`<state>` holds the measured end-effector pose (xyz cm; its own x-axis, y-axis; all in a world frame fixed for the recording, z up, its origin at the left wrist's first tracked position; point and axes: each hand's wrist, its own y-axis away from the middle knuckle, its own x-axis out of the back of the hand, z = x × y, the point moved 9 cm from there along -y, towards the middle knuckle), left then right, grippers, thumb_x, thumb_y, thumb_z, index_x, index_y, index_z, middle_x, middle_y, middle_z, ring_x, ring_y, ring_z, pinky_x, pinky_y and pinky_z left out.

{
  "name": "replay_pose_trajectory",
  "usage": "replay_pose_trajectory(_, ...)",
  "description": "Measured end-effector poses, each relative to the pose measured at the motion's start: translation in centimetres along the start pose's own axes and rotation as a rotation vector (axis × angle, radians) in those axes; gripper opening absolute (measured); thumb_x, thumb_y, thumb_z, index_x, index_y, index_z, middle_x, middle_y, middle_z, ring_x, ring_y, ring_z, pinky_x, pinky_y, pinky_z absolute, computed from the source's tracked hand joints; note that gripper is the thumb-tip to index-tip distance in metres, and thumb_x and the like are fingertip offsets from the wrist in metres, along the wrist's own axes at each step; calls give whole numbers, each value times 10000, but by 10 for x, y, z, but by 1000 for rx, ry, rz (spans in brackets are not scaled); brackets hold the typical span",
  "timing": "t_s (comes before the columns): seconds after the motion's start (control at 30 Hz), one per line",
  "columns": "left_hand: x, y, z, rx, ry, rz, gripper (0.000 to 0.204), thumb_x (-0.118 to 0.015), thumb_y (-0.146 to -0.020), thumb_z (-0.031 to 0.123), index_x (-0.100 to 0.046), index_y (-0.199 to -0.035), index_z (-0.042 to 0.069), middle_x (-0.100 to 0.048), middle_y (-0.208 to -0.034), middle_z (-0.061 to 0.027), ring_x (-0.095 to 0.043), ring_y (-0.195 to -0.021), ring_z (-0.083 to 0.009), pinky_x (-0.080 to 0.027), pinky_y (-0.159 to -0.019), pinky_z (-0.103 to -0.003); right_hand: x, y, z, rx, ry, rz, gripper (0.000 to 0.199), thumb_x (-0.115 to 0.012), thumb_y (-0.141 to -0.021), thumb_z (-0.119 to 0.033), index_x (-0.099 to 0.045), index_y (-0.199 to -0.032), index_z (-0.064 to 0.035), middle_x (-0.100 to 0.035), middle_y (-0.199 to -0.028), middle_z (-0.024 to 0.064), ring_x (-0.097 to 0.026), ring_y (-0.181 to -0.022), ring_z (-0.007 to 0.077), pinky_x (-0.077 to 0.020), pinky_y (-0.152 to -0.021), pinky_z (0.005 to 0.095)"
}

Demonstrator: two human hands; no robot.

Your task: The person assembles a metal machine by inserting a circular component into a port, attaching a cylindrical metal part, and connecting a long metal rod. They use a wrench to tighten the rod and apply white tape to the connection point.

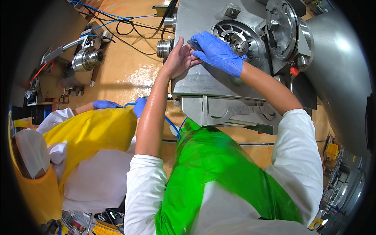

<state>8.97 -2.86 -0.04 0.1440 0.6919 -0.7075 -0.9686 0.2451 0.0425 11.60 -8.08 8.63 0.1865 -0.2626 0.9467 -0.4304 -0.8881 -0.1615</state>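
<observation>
My left hand is bare and my right hand wears a blue glove. Both meet on top of a stainless steel machine housing. Between them is a small grey metal part, pinched by my gloved right fingertips, with my left thumb and curled fingers closed against it. Just right of my hands lies a round opening with a slotted metal rotor. A hinged round steel cover stands open beside it. Much of the small part is hidden by my fingers.
A co-worker in a yellow apron crouches at the left; that person's blue-gloved hands hold a blue hose. Steel fittings and cables lie on the wet orange floor. A large steel vessel curves along the right.
</observation>
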Motion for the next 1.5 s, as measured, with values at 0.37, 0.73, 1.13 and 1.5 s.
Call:
replay_pose_trajectory(0.37, 2, 1, 5, -114, -80, 25, 798, -225, -938, 641, -278, -1435, 19, -446, -1367, -212, -458, -1259, -318, -419, -1021, -410, 42, 17, 162, -223, -65, 216, 197, -545, -889, -171, -566, -1028, -33, -635, -921, 183, -617, -844, 352, -482, -743, 404)
replay_pose_trajectory(0.73, 9, 5, 6, -157, -84, 88, 721, -250, -962, 590, -342, -1408, 31, -530, -1284, -198, -536, -1174, -295, -456, -966, -402, 8, 11, 166, -112, -34, 97, 168, -568, -869, -156, -568, -997, -47, -607, -921, 203, -578, -870, 396, -473, -762, 429)
replay_pose_trajectory(1.13, 18, -7, -4, -184, -26, 97, 674, -375, -952, 566, -359, -1385, 50, -596, -1161, -152, -618, -1024, -251, -499, -827, -411, -55, 16, 279, -331, -528, 4, 286, -578, -885, -113, -534, -1157, -36, -599, -912, 41, -529, -731, 85, -461, -632, 246)
replay_pose_trajectory(1.5, -58, 153, 24, -890, -828, 702, 207, -621, -864, 265, -622, -963, 83, -645, -794, -27, -603, -688, -160, -471, -629, -301, 29, -49, 96, -69, -457, -107, 397, -536, -954, -182, -459, -1319, -45, -569, -1180, 125, -553, -984, 178, -463, -838, 312)
